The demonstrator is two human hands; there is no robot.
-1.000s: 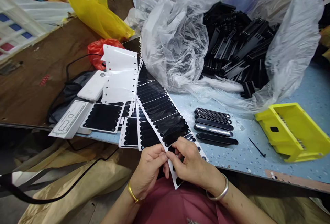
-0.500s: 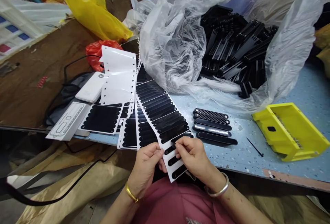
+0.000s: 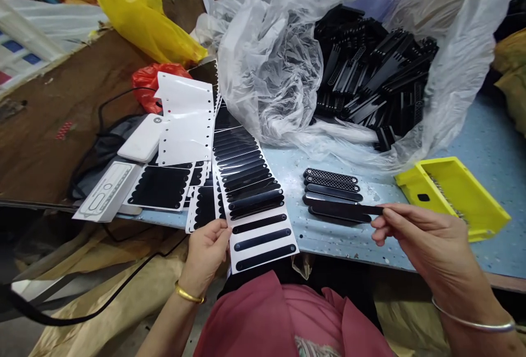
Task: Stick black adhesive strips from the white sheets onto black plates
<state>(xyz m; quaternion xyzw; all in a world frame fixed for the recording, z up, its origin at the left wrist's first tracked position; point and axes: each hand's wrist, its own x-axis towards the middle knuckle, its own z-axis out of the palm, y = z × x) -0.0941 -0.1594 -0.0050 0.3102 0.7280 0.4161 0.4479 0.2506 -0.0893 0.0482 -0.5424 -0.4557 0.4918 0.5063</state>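
My left hand (image 3: 207, 250) is closed, pinching the left edge of a white backing sheet (image 3: 258, 231) near its lower end. Black rounded adhesive strips lie across this sheet, and the lower ones are spaced apart. Thumb and fingers of my right hand (image 3: 427, 236) pinch one end of a loose black adhesive strip (image 3: 341, 207). It stretches leftward above a row of long black parts (image 3: 333, 188) on the table, partly hiding the nearer ones. The two farthest parts in the row show a crosshatched face (image 3: 331, 178).
A yellow bin (image 3: 464, 193) with small pieces inside stands on the right. Behind, a clear plastic bag (image 3: 271, 72) lies open around a heap of black parts (image 3: 370, 72). More strip sheets (image 3: 160, 187), a white box (image 3: 104, 193) and a white power bank (image 3: 139, 138) are at left.
My right hand has moved right, away from the sheet, with a black strip peeled off in its fingers. My left hand has shifted slightly left with the sheet's lower end.
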